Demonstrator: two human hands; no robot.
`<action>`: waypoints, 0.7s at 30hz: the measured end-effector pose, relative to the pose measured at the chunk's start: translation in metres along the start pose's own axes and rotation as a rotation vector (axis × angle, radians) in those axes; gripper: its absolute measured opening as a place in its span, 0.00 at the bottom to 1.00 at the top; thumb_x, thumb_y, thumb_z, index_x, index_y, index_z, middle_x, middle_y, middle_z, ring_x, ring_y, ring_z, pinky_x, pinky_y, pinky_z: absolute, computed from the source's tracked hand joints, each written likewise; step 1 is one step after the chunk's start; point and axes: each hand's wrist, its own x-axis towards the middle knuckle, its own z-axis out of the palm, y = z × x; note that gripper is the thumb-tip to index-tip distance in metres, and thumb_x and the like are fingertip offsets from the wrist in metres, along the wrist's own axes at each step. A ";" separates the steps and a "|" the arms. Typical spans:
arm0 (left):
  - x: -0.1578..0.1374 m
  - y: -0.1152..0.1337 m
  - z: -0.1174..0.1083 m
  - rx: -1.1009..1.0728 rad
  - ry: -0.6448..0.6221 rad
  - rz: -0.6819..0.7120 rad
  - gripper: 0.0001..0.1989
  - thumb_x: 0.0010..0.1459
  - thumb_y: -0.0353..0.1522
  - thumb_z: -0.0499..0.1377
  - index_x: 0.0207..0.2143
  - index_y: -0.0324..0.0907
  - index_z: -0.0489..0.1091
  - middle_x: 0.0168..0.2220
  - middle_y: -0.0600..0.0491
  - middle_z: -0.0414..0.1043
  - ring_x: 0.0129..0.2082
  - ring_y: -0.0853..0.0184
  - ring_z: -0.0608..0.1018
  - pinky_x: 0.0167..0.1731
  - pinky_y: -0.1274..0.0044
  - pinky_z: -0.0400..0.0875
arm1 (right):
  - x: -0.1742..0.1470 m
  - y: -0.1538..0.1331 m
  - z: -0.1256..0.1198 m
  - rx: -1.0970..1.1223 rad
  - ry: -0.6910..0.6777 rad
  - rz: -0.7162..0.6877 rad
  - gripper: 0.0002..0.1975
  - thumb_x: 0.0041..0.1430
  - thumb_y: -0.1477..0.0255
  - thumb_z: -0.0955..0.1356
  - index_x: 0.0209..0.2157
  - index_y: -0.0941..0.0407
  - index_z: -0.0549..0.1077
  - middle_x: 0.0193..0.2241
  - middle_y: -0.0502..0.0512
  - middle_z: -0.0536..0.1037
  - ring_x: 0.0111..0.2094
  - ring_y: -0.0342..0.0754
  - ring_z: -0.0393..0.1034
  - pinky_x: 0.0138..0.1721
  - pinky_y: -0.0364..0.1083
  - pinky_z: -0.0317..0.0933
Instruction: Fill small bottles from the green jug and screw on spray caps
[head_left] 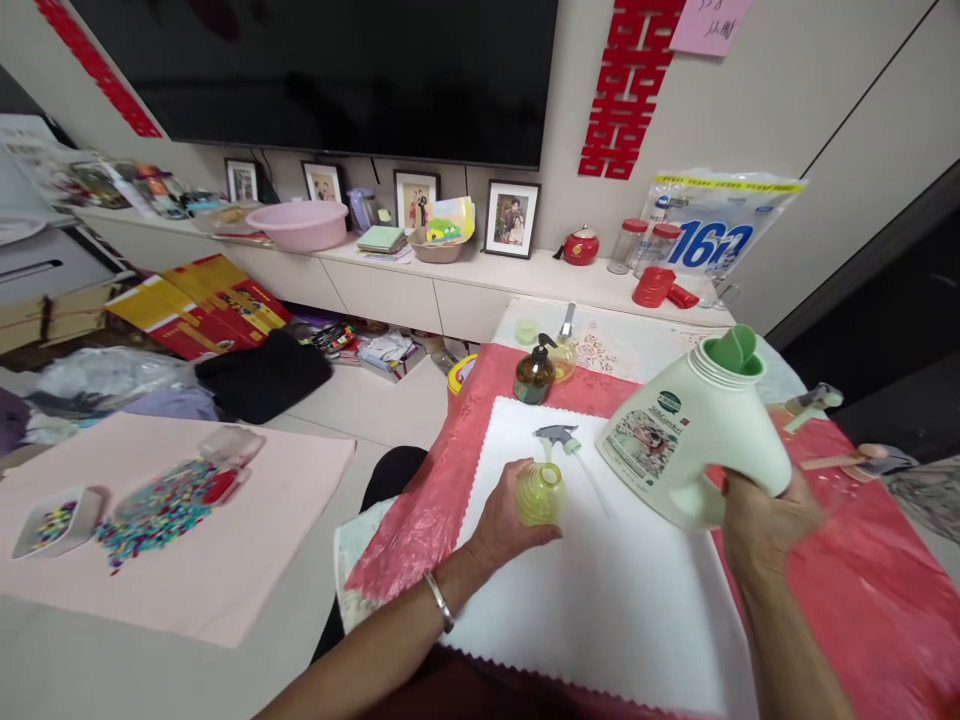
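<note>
My left hand [501,520] is wrapped round a small yellow-green ribbed spray bottle [538,497] with its mouth uncovered. My right hand [769,515] grips the handle of a big pale green jug [675,430], raised and a little tilted above the white mat. A green spout shows in the jug's uncapped neck. Between the two lies a grey trigger spray head [556,436] with a thin clear tube, on the white mat [600,600]. Behind it stands a brown pump bottle [535,375]. No liquid can be seen leaving the jug.
A red cloth [862,560] covers the table under the mat. To the right lie a brush [862,460] and another spray head [814,402]. Colourful beads [161,515] lie on a pink sheet [247,580] at left. Behind is a long cabinet [390,290] with frames and jars.
</note>
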 end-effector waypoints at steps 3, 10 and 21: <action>-0.001 0.001 0.000 0.006 -0.001 -0.016 0.52 0.37 0.51 0.74 0.59 0.43 0.56 0.57 0.42 0.65 0.57 0.48 0.72 0.60 0.55 0.65 | -0.002 0.007 0.008 0.032 0.041 0.008 0.24 0.46 0.55 0.71 0.35 0.62 0.75 0.26 0.51 0.68 0.27 0.43 0.60 0.25 0.39 0.55; -0.001 0.004 0.001 0.000 0.023 -0.060 0.47 0.38 0.41 0.74 0.58 0.44 0.57 0.56 0.44 0.66 0.57 0.49 0.72 0.59 0.56 0.66 | -0.001 0.017 0.008 0.005 -0.006 0.047 0.28 0.45 0.53 0.69 0.40 0.62 0.76 0.27 0.51 0.70 0.28 0.44 0.62 0.27 0.39 0.57; -0.002 0.005 0.001 -0.015 0.024 -0.067 0.45 0.41 0.43 0.73 0.58 0.45 0.56 0.56 0.45 0.66 0.56 0.49 0.72 0.58 0.55 0.67 | -0.047 -0.004 -0.032 -0.136 0.082 -0.063 0.39 0.52 0.50 0.70 0.59 0.61 0.71 0.48 0.62 0.70 0.46 0.55 0.69 0.48 0.52 0.66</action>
